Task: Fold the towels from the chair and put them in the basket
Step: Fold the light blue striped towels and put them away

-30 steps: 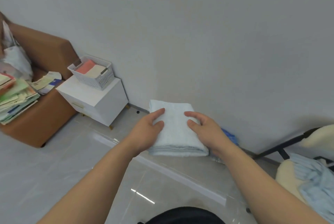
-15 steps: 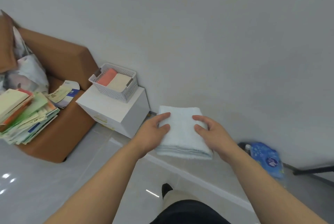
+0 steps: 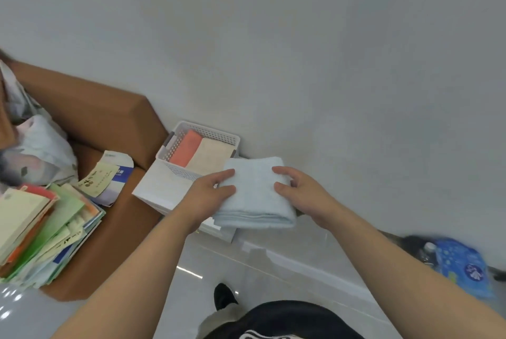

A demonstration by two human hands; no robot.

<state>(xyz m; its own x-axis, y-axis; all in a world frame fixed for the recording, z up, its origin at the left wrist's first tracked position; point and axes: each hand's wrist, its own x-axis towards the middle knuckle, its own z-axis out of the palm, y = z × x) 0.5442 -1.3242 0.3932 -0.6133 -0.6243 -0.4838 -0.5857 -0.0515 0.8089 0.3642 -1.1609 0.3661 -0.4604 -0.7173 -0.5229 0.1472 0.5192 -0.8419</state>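
Now towel, in L hand + R hand, nearer basket.

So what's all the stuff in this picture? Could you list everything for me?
sofa: one, brown, at left
cabinet: one, white, beside the sofa
basket: one, white, perforated, on the cabinet by the wall
orange towel: one, folded, in the basket, left side
beige towel: one, folded, in the basket beside the orange one
blue towel: one, pale blue, folded, held up near the basket
papers: one stack, green, cream and orange, on the sofa
bag: one, pale, on the sofa behind the papers
packet: one, blue, on the floor at right
shoe: one, black, on the floor below
left hand: one, grips the blue towel's left edge
right hand: one, grips its right edge
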